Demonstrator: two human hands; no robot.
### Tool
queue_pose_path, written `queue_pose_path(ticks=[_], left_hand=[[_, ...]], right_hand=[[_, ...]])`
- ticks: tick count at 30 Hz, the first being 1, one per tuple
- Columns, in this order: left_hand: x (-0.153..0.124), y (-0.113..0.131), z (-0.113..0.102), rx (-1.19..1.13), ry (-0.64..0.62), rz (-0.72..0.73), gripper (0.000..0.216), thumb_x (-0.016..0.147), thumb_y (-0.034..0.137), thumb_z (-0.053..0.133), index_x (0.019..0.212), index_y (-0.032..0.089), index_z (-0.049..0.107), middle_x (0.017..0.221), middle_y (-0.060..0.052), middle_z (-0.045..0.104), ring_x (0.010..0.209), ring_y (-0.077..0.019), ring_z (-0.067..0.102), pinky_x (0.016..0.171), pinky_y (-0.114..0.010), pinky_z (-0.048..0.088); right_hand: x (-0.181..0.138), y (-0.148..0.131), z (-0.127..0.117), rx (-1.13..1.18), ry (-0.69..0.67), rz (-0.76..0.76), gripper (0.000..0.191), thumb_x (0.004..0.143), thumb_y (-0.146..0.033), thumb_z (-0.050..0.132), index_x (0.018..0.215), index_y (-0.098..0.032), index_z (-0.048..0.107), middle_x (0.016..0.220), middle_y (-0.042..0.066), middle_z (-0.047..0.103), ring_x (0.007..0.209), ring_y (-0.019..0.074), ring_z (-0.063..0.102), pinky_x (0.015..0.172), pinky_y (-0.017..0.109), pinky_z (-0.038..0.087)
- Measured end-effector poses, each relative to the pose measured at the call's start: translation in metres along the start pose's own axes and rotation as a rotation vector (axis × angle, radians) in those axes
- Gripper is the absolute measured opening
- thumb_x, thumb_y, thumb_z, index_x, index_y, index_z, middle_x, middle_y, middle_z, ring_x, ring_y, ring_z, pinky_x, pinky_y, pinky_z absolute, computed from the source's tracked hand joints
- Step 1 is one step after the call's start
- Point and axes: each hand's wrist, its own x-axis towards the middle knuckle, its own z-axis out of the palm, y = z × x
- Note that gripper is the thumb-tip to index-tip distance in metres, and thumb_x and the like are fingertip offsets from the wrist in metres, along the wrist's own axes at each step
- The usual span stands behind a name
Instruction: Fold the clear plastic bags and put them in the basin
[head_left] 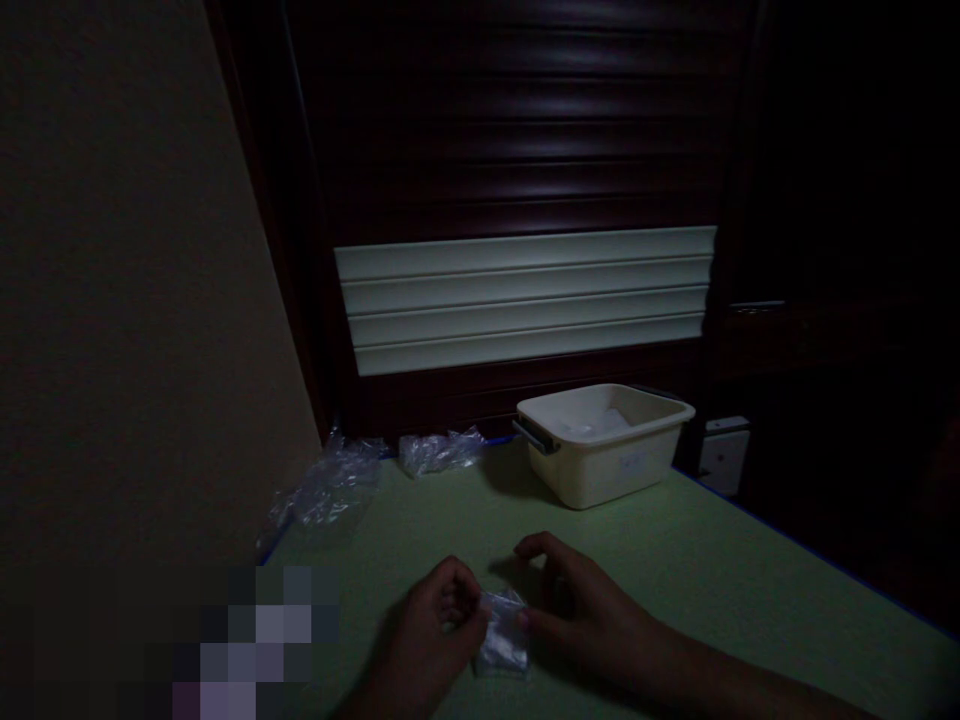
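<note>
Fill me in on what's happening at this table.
A person's left hand and right hand are at opposite edges of a small clear plastic packet; the dimness hides how firmly either grips it. Beyond, a pale tub stands on the green table, with crumpled clear plastic to its left.

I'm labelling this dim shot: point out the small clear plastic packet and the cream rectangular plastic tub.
Small clear plastic packet (504, 640), head view: shiny middle.
Cream rectangular plastic tub (609, 476), head view: front wall.
</note>
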Motion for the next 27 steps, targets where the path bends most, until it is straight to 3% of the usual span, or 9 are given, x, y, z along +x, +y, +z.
queue_pose_path(ticks=[3,7,11,16,21,27], left_hand=[[-0.003,0.006,-0.001,0.003,-0.054,0.027,0.005,0.068,0.021,0.054,0.07,0.019,0.05,0.068,0.001,0.056,0.067,-0.0162,0.057,0.063,-0.025,0.044],[-0.005,0.011,0.0,-0.007,-0.082,0.039,0.007,0.07,0.024,0.056,0.071,0.019,0.05,0.068,0.001,0.057,0.066,-0.0159,0.056,0.063,-0.025,0.043],[-0.002,0.005,0.002,-0.089,-0.046,0.026,0.019,0.07,0.032,0.064,0.077,0.019,0.052,0.072,0.0,0.059,0.069,-0.0163,0.058,0.064,-0.025,0.044],[0.003,-0.007,0.002,-0.281,-0.102,-0.012,0.036,0.066,0.04,0.074,0.087,0.017,0.058,0.08,-0.004,0.064,0.073,-0.0179,0.06,0.062,-0.024,0.044],[0.005,-0.009,-0.002,-0.168,-0.161,-0.073,0.035,0.069,0.048,0.071,0.076,0.014,0.064,0.07,-0.002,0.064,0.069,-0.0183,0.059,0.064,-0.025,0.043],[0.006,-0.014,-0.004,-0.09,-0.139,-0.109,0.039,0.07,0.053,0.066,0.071,0.014,0.065,0.063,-0.001,0.063,0.064,-0.0168,0.057,0.06,-0.024,0.041]], right_hand=[[0.001,-0.002,0.002,0.123,-0.064,-0.026,0.039,0.073,-0.031,0.065,0.107,-0.016,0.05,0.076,-0.002,0.052,0.06,0.0104,0.042,0.052,0.021,0.032],[0.003,-0.003,0.004,0.137,-0.141,-0.023,0.021,0.074,-0.033,0.065,0.082,-0.014,0.059,0.071,0.0,0.055,0.061,0.0113,0.046,0.056,0.023,0.035],[0.007,0.001,0.003,0.112,-0.042,0.01,0.029,0.074,-0.042,0.065,0.067,-0.016,0.054,0.061,-0.003,0.049,0.057,0.0104,0.042,0.053,0.023,0.033],[0.011,-0.001,0.001,0.206,0.136,-0.019,0.043,0.07,-0.057,0.065,0.065,-0.017,0.05,0.06,-0.003,0.047,0.056,0.011,0.042,0.053,0.024,0.034],[0.011,-0.001,0.002,0.21,0.106,-0.018,0.047,0.069,-0.062,0.063,0.064,-0.018,0.05,0.061,-0.002,0.05,0.058,0.0126,0.046,0.056,0.025,0.036],[0.009,0.002,0.0,0.201,0.08,-0.038,0.037,0.077,-0.051,0.062,0.08,-0.015,0.059,0.073,0.003,0.059,0.069,0.0158,0.054,0.063,0.028,0.042]])
